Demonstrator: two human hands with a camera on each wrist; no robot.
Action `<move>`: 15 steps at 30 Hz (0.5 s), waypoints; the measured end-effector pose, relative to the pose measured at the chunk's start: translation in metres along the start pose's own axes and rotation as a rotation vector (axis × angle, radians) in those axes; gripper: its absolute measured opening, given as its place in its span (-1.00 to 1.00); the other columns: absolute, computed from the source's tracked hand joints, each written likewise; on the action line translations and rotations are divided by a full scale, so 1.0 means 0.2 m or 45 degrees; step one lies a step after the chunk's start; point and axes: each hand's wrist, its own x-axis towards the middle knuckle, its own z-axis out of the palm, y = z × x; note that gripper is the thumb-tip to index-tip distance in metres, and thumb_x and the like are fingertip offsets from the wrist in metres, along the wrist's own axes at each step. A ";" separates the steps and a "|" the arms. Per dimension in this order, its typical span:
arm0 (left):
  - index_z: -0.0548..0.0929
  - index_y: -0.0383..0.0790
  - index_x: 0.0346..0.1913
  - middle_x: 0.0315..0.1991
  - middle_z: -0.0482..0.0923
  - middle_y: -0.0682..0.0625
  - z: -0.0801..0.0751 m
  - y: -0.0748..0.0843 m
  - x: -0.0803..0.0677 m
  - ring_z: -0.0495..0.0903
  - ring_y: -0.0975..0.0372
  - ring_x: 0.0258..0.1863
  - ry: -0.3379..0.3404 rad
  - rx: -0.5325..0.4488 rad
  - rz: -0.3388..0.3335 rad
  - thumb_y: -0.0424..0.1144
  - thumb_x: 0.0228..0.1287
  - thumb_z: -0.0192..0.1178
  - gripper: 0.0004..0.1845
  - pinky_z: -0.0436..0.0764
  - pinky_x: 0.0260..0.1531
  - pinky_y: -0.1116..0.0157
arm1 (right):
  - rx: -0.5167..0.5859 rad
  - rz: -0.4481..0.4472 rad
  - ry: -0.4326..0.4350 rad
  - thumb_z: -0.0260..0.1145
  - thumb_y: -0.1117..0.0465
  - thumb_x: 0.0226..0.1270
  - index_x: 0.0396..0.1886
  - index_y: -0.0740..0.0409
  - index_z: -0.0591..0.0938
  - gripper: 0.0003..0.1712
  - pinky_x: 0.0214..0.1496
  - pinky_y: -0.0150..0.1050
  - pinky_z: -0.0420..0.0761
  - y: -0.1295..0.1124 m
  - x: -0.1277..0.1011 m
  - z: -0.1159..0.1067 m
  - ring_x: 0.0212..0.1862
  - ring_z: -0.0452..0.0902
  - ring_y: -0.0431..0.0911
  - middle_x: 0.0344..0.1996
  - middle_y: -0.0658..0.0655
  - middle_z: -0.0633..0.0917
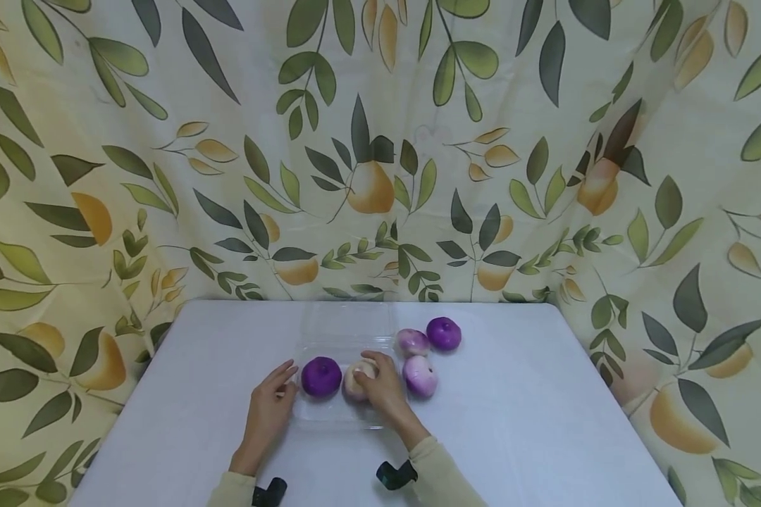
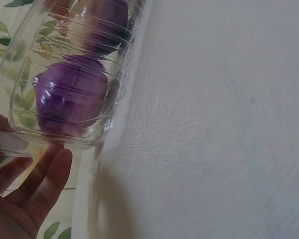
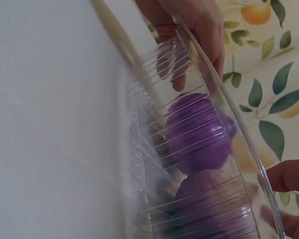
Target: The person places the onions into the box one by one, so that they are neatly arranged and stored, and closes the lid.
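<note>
A clear plastic clamshell box (image 1: 304,415) lies with its lid (image 1: 345,320) folded back. A deep purple onion (image 1: 321,377) sits in its left part. Beside that, a pale onion (image 1: 351,387) is gripped by my right hand (image 1: 387,391), thumb and fingers around it from above. The right wrist view shows the purple onion (image 3: 197,132) through the ribbed wall, with the purple-white one (image 3: 214,204) close by. My left hand (image 1: 271,401) touches the box's left end. Its fingers (image 2: 52,184) are extended against that end in the left wrist view.
Just right of the box, two light purple onions (image 1: 412,343) (image 1: 421,376) and a dark purple one (image 1: 444,334) lie grouped on the white-covered table (image 1: 514,422). A leaf-and-fruit patterned curtain (image 1: 380,246) stands behind the table and along its sides.
</note>
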 end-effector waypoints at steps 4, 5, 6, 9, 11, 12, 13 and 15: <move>0.68 -0.29 0.10 0.23 0.59 -0.05 0.02 -0.01 0.00 0.70 0.22 -0.28 -0.004 -0.002 -0.005 -0.45 0.24 0.20 -0.65 0.64 -0.33 0.45 | -0.022 -0.013 0.039 0.38 0.19 0.21 0.20 0.09 0.56 -0.48 0.41 0.16 0.32 0.00 -0.01 -0.01 0.34 0.37 0.26 0.29 0.31 0.46; 0.68 -0.29 0.10 0.23 0.60 -0.06 0.02 -0.01 -0.01 0.70 0.23 -0.28 -0.004 -0.003 -0.002 -0.44 0.24 0.20 -0.65 0.64 -0.33 0.45 | -0.027 -0.019 0.052 0.38 0.18 0.20 0.20 0.09 0.56 -0.47 0.42 0.16 0.32 0.00 -0.02 -0.02 0.34 0.37 0.26 0.30 0.31 0.46; 0.68 -0.29 0.10 0.22 0.60 -0.06 0.03 -0.01 -0.01 0.70 0.24 -0.29 -0.001 0.000 0.006 -0.45 0.24 0.20 -0.65 0.65 -0.33 0.45 | -0.023 -0.023 0.064 0.38 0.18 0.19 0.20 0.08 0.56 -0.47 0.42 0.15 0.32 0.00 -0.02 -0.02 0.34 0.37 0.25 0.30 0.30 0.45; 0.67 -0.31 0.11 0.22 0.60 -0.07 0.03 -0.01 -0.01 0.70 0.24 -0.29 0.004 -0.003 0.025 -0.45 0.25 0.19 -0.64 0.65 -0.31 0.44 | 0.001 -0.047 0.095 0.37 0.19 0.17 0.19 0.06 0.56 -0.46 0.43 0.15 0.32 0.00 -0.02 -0.03 0.36 0.36 0.23 0.32 0.27 0.44; 0.67 -0.32 0.11 0.22 0.60 -0.07 0.03 0.00 -0.01 0.70 0.23 -0.29 0.016 0.000 0.023 -0.46 0.23 0.19 -0.64 0.65 -0.32 0.44 | 0.022 -0.076 0.107 0.37 0.21 0.16 0.19 0.07 0.56 -0.46 0.43 0.16 0.32 -0.01 -0.02 -0.03 0.37 0.34 0.22 0.32 0.26 0.44; 0.67 -0.32 0.11 0.22 0.60 -0.08 0.03 0.00 -0.01 0.70 0.23 -0.29 0.019 0.004 0.020 -0.46 0.22 0.19 -0.63 0.65 -0.32 0.44 | 0.036 -0.091 0.109 0.36 0.22 0.15 0.19 0.07 0.56 -0.46 0.42 0.16 0.32 -0.01 -0.03 -0.03 0.37 0.34 0.21 0.32 0.26 0.44; 0.66 -0.33 0.11 0.22 0.59 -0.08 0.03 0.00 -0.01 0.70 0.22 -0.29 0.018 0.007 0.017 -0.46 0.22 0.19 -0.63 0.65 -0.31 0.44 | 0.046 -0.110 0.112 0.36 0.23 0.15 0.18 0.08 0.56 -0.46 0.42 0.16 0.34 -0.02 -0.03 -0.03 0.37 0.34 0.20 0.32 0.26 0.44; 0.66 -0.30 0.12 0.23 0.59 -0.06 0.02 0.00 -0.01 0.70 0.22 -0.27 0.010 0.019 -0.008 -0.45 0.23 0.20 -0.63 0.65 -0.29 0.44 | 0.088 -0.148 0.116 0.34 0.27 0.15 0.18 0.12 0.56 -0.47 0.39 0.18 0.36 -0.03 -0.03 -0.04 0.37 0.35 0.21 0.31 0.27 0.45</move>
